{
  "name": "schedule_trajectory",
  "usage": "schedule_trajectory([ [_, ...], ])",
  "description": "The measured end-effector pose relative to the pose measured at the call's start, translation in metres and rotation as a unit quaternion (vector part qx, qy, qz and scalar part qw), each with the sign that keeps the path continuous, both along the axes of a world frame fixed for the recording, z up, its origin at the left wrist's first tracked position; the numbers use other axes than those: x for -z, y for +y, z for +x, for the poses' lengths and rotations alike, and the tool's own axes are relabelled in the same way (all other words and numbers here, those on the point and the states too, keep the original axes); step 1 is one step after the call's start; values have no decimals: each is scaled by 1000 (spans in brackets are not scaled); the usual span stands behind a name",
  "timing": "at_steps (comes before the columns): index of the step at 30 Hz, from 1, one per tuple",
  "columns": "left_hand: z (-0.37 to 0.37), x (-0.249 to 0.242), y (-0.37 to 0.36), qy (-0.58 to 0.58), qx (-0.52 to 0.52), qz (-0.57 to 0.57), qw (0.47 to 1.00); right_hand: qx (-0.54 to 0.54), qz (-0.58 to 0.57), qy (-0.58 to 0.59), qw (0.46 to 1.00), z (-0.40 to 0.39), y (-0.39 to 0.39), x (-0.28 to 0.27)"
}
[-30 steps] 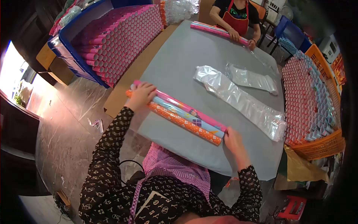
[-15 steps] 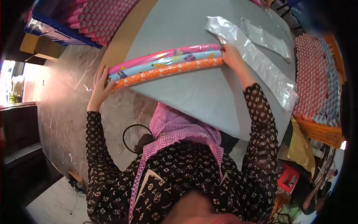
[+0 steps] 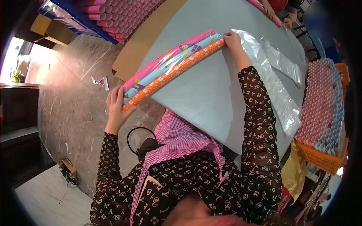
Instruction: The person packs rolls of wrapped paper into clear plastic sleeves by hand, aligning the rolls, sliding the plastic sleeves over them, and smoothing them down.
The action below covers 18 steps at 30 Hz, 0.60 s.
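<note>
Three patterned wrapping paper rolls lie side by side in one clear plastic sleeve: a pink roll (image 3: 166, 57), a light blue roll (image 3: 169, 68) and an orange roll (image 3: 175, 71). My left hand (image 3: 117, 107) is wrapped round their near left end, past the table edge. At the far right end, my right hand (image 3: 233, 40) pinches the sleeve by the orange roll. The bundle slants over the grey-covered table (image 3: 200, 101). Right of my right hand lies a stack of clear plastic sleeves (image 3: 269, 77), with a shorter plastic packet (image 3: 283, 62) beside it.
An orange crate (image 3: 320, 156) holding many roll ends stands at the right. A blue crate (image 3: 71, 19) and stacked pink rolls (image 3: 120, 15) are at the upper left. Another person's hands (image 3: 269, 11) hold a pink roll at the far table edge. Plastic scraps (image 3: 100, 81) lie on the floor.
The bundle's left end has swung down toward me with my left hand, so it slants more steeply. My right hand still grips the other end. Another person's hands show more at the top right.
</note>
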<state>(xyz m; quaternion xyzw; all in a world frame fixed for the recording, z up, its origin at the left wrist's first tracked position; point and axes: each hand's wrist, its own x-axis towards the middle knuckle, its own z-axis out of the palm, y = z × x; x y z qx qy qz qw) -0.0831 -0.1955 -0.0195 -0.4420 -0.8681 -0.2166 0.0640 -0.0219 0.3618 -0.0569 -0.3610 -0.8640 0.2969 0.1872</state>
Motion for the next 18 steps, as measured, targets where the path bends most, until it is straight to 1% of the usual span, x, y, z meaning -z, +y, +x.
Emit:
schedule_trajectory([
  [2,11,-3,14,-1,-20,-7,1000,4,0,11,1000,-9,7,-1],
  [4,17,-3,29,-17,-39,-10,999,20,-103,54,993,-19,12,-7],
  [5,19,-3,35,-14,-41,-10,999,17,-103,57,993,-26,19,-4],
  [7,21,-4,49,-20,-53,-29,998,32,-139,79,987,-39,35,7],
  [10,23,-2,68,-14,-48,-39,998,12,-151,75,986,-43,34,-12],
  [11,24,-3,75,-9,-46,-48,998,12,-150,78,985,-47,39,-8],
  [13,28,-7,88,-21,-45,-58,997,-5,-82,79,993,-55,45,2],
  [14,29,-7,93,-10,-47,-88,995,-6,-81,84,993,-58,47,4],
  [15,31,-8,97,3,-50,-116,992,-10,-37,102,994,-60,45,4],
  [16,33,-12,102,-11,-51,-120,991,-11,7,123,992,-62,42,2],
  [17,36,-13,105,5,-50,-112,992,-14,-22,128,991,-64,37,-3],
  [18,37,-15,109,12,-55,-131,990,-15,-46,139,989,-65,35,-7],
])
